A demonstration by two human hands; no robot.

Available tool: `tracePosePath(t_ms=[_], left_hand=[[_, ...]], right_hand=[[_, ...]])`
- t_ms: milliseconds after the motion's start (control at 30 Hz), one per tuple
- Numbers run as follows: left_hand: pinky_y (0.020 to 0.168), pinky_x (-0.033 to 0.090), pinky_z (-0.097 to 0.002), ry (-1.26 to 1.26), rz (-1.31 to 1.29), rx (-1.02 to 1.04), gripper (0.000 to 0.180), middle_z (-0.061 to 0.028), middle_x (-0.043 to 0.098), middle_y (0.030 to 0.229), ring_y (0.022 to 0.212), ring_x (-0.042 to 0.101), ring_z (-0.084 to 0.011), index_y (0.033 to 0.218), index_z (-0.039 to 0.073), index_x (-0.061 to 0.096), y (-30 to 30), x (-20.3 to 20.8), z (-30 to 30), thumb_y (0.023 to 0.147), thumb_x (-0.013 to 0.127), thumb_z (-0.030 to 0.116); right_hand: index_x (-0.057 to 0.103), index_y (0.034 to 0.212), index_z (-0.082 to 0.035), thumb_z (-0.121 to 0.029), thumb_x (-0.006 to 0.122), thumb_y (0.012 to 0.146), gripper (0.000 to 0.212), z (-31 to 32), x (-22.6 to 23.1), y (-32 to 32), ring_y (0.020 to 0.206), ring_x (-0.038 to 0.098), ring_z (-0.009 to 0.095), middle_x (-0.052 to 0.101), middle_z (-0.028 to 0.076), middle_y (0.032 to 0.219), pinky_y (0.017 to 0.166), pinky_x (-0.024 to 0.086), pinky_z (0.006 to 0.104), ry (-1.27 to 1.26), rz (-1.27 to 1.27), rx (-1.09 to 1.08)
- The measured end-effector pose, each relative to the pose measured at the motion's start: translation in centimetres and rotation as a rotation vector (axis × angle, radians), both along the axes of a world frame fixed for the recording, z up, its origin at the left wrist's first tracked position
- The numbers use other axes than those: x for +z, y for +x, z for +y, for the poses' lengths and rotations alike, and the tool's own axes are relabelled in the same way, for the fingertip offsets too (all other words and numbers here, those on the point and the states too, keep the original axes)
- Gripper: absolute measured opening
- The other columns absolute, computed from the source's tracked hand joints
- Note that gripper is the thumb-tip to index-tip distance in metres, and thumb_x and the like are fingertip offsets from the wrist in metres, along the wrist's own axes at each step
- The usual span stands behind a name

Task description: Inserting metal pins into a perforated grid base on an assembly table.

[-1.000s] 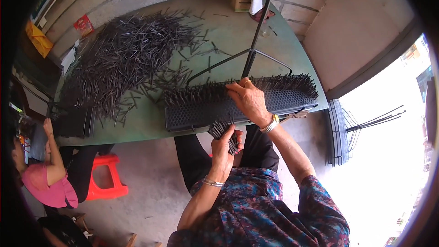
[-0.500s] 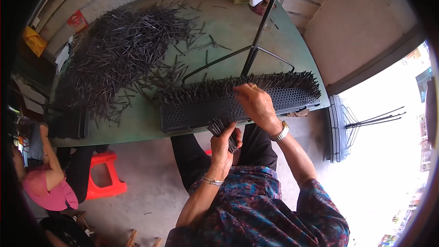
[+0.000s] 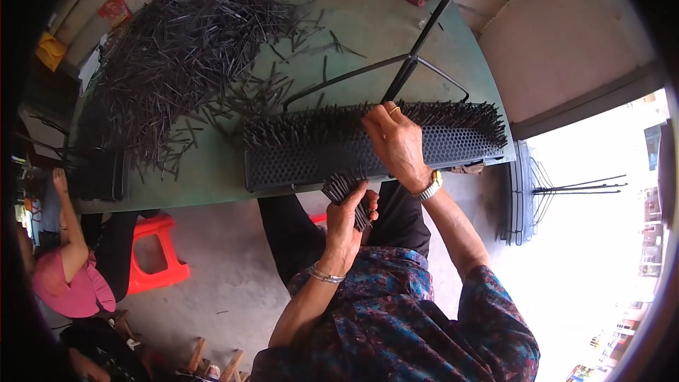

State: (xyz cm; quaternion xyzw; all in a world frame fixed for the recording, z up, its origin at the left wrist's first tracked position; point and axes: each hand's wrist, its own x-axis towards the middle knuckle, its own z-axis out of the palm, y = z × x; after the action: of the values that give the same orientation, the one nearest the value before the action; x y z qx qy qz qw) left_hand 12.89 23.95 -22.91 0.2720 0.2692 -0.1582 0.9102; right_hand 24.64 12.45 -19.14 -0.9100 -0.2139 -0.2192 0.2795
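My left hand, low in front of the perforated panel, is closed around a bundle of thin dark strips. Above and to its right, my right hand reaches over the dark honeycomb-holed panel. Its fingers are pinched together at the edge of a dense band of upright dark strips standing in the far rows of holes. Whatever the pinch holds is hidden. A long dark rod handle with two braces rises from the panel's far side.
A large heap of loose dark strips covers the left of the green table. At left, a person in pink sits near a red plastic stool. Wire-framed panels stand beyond the table's right end.
The whole view has shifted slightly. My right hand stays over the panel, its fingertips now lower against the band of strips. My left hand keeps its bundle in nearly the same place.
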Motion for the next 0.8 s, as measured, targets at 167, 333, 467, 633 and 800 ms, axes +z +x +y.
tracePosePath(t_ms=[167,333,467,633,800], left_hand=[[0.051,0.044,-0.0282,0.029,0.014,-0.009,0.014,-0.0072,0.058,0.072,0.062,0.054,-0.0151,0.097,0.002,0.06,0.5,0.3,0.2,0.091,0.064,0.014],[0.048,0.045,-0.0259,0.035,0.021,0.018,0.014,-0.0077,0.064,0.075,0.06,0.058,-0.0136,0.09,0.001,0.063,0.7,0.9,0.3,0.089,0.067,0.014],[0.049,0.045,-0.026,0.014,0.02,0.024,0.014,-0.0079,0.064,0.074,0.06,0.058,-0.0137,0.091,0.001,0.063,0.7,0.6,0.3,0.089,0.067,0.014],[0.049,0.045,-0.026,0.007,0.003,0.029,0.015,-0.0088,0.065,0.076,0.061,0.06,-0.014,0.093,0.001,0.063,0.5,0.7,0.3,0.088,0.068,0.015],[0.05,0.047,-0.0266,0.047,0.009,0.007,0.018,-0.0096,0.068,0.081,0.064,0.062,-0.0145,0.096,0.002,0.064,0.4,1.0,0.3,0.088,0.068,0.017]], right_hand=[[0.052,0.081,-0.006,-0.01,0.066,0.083,0.015,0.4,0.5,0.1,0.065,0.057,0.028,0.052,0.009,0.074,0.056,0.045,0.0385,-0.037,0.027,-0.062],[0.053,0.081,-0.006,-0.01,0.066,0.083,0.014,0.3,-0.1,-0.9,0.063,0.056,0.028,0.05,0.008,0.074,0.054,0.044,0.0385,0.003,0.026,-0.076],[0.056,0.083,-0.007,-0.011,0.067,0.083,0.012,0.2,-0.2,-1.7,0.062,0.056,0.027,0.051,0.008,0.075,0.055,0.046,0.0368,-0.021,-0.007,-0.024],[0.062,0.091,-0.004,-0.015,0.07,0.082,0.016,-0.1,0.8,-2.3,0.069,0.063,0.027,0.062,0.01,0.081,0.061,0.049,0.0348,0.102,0.157,-0.134],[0.062,0.095,-0.002,-0.01,0.064,0.086,0.013,-1.3,1.9,-4.2,0.074,0.067,0.02,0.068,0.013,0.083,0.062,0.05,0.0297,0.124,0.517,0.137]])
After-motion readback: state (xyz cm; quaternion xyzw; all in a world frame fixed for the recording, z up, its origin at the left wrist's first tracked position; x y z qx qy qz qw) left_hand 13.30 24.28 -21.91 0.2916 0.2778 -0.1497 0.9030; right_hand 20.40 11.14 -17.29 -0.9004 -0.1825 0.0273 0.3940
